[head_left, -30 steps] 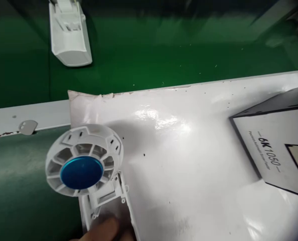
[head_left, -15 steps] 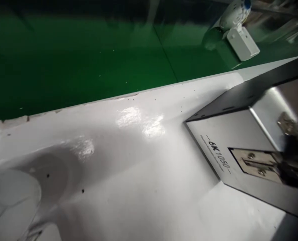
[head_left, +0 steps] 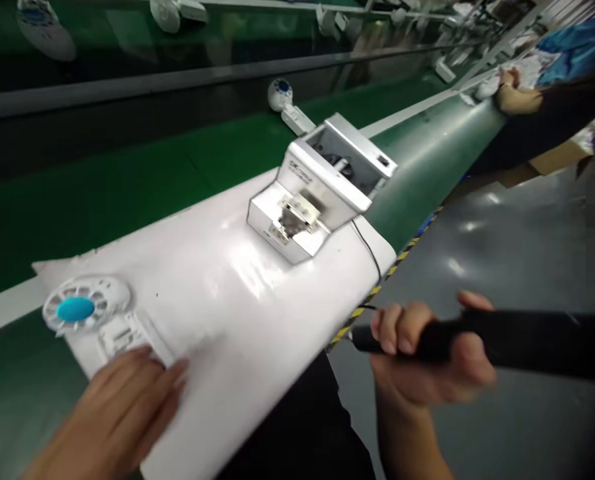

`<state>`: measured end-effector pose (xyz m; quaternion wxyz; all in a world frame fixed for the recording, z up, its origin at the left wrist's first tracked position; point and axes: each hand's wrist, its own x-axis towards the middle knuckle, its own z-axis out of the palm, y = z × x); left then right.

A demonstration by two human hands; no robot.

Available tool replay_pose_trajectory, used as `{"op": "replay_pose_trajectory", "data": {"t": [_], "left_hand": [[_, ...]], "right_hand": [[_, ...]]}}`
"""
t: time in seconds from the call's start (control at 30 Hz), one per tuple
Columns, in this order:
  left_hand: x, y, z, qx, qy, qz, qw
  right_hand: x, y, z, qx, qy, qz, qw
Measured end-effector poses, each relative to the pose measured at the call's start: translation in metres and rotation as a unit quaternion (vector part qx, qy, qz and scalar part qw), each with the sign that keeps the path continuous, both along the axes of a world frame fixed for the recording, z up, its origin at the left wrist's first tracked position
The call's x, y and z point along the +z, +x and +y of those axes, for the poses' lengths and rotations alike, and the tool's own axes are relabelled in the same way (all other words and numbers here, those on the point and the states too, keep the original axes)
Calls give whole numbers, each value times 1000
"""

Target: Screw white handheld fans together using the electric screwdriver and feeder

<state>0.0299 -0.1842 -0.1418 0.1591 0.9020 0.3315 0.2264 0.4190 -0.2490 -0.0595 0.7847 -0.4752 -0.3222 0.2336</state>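
Observation:
My right hand (head_left: 427, 360) is wrapped round a black cylindrical tool (head_left: 537, 340) beyond the front edge of a white board. At the lower left, my left hand (head_left: 127, 400) reaches over the white rectangular base of a device (head_left: 102, 300) with a round blue centre, its fingertips at the base. The hand is slightly blurred, and whether it grips the base is hard to make out. A silver metal machine (head_left: 322, 193) with an open-topped housing stands at the far right part of the white board (head_left: 212, 293).
Behind the board runs a green conveyor belt (head_left: 152, 160) carrying another white device (head_left: 281, 97). A person's hands (head_left: 520, 97) work at the upper right, beside a blue sleeve. Yellow-black tape (head_left: 402, 257) lines the bench edge; a cardboard box (head_left: 560, 159) lies beyond it.
The view has swung and pulled back from the board and machine. Both my hands, the black tool and the blue-centred device now show clearly.

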Motion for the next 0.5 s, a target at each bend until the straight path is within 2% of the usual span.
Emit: {"op": "replay_pose_trajectory", "data": {"t": [0.03, 0.1, 0.17, 0.23, 0.3, 0.37, 0.43, 0.5], "left_hand": [[4, 0, 6, -32, 24, 26, 999], [17, 4, 10, -46, 108, 45, 992], [38, 16, 1, -9, 186, 48, 981], [68, 39, -21, 28, 218, 6, 976], [99, 73, -52, 31, 173, -84, 981], [125, 110, -80, 13, 49, -168, 984], [141, 142, -102, -20, -68, -226, 972], [147, 162, -114, -51, -127, -263, 955]], "right_hand": [[5, 0, 1, -12, 16, 8, 1000], [19, -3, -2, -33, 44, 35, 998], [36, -9, -12, -40, 76, 68, 994], [53, -15, -25, -32, 113, 107, 987], [68, -23, -39, -13, 147, 146, 978], [81, -30, -51, 8, 168, 182, 969], [91, -37, -62, 28, 182, 223, 957], [98, -40, -73, 46, 183, 253, 949]]}}
